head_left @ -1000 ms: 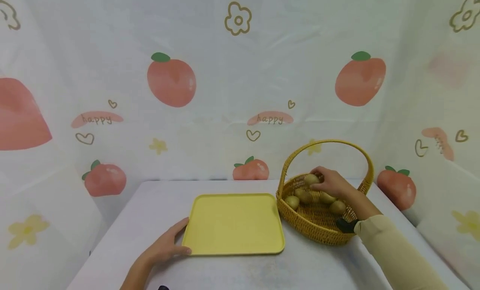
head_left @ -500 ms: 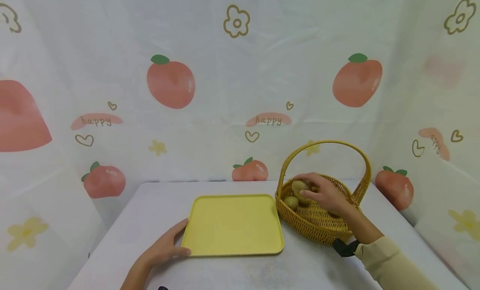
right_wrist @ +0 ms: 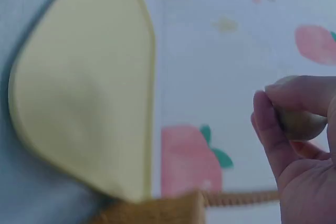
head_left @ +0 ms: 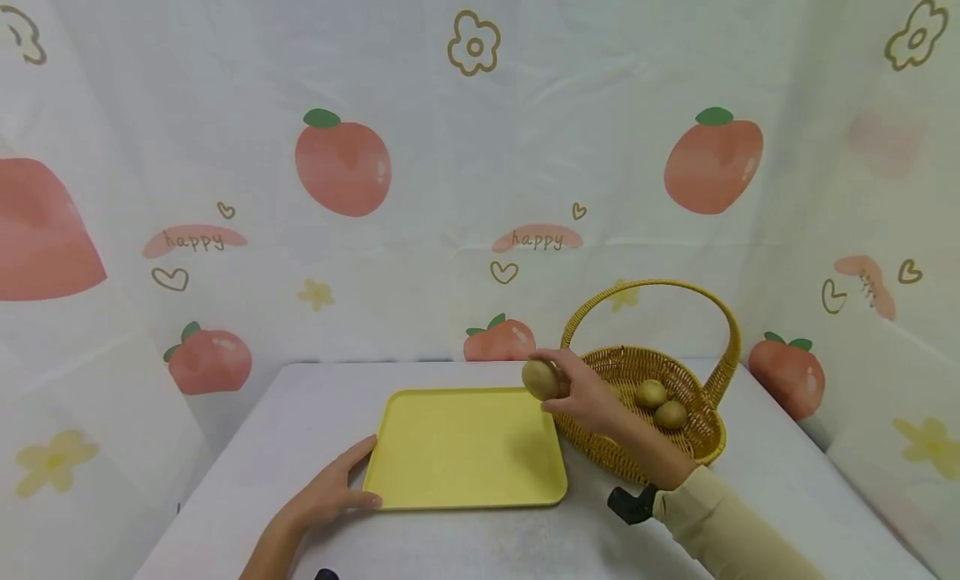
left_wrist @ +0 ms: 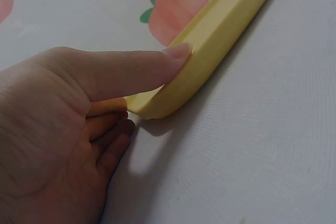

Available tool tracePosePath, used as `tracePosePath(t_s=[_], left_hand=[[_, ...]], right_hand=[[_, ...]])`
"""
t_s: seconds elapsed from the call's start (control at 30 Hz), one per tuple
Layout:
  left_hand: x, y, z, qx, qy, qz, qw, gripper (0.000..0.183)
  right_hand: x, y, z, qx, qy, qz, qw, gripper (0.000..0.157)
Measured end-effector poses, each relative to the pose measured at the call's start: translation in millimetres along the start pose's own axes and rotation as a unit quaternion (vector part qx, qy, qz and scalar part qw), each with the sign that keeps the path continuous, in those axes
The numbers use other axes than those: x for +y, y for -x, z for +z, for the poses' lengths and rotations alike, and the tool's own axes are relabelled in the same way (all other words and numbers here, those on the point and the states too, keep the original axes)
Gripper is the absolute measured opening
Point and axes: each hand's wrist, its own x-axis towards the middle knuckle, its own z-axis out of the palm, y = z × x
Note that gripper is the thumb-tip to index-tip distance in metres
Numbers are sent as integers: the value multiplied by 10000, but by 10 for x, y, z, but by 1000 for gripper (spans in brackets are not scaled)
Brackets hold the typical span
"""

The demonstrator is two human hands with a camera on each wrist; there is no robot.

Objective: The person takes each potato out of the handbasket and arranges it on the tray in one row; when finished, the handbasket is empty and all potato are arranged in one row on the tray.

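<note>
In the head view, a round item (head_left: 538,380) sits in the grip of the right hand (head_left: 588,397), pinched between thumb and fingertips, well apart from the left hand (head_left: 330,492). It is raised near the far right corner of the yellow tray (head_left: 465,451), just beside the wicker basket (head_left: 637,363), and its skin is a dull olive-brown. The left hand has thumb and fingers spread wide against the tray's left side. Inside the basket lie two similar items (head_left: 651,393) (part of another shows past the right hand). The right hand and forearm hide some of the basket's near left part. Tray and basket stand on a white worktop (head_left: 465,547) before a fruit-printed cloth (head_left: 420,288).

In the left wrist view, the left thumb lies straight on the tray's rim, the fingers by its end wall.

In the right wrist view, the round item appears smooth and partly covered by the fingers holding it; the blurred tray lies across from it, with the basket's edge along the bottom.
</note>
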Motion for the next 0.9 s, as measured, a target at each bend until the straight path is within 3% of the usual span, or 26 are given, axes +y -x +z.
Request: tracePosePath(t_s=[0.17, 0.4, 0.57, 0.73, 0.9], left_hand=[[-21, -5, 3, 25, 38, 73, 10000, 104], [-5, 6, 1, 40, 81, 11, 10000, 104], [-2, 5, -7, 46, 61, 68, 9999, 104], [-18, 1, -13, 16, 65, 274, 9996, 104], [-22, 13, -27, -17, 43, 502, 9987, 103]], right_hand=[[-83, -116, 333, -212, -355, -114, 9991, 65], [19, -243, 848, -469, 100, 217, 9986, 63], [39, -310, 1253, -547, 104, 402, 9976, 62], [52, -387, 1627, -577, 70, 532, 9969, 59], [11, -449, 1941, -647, 395, 506, 9958, 58]])
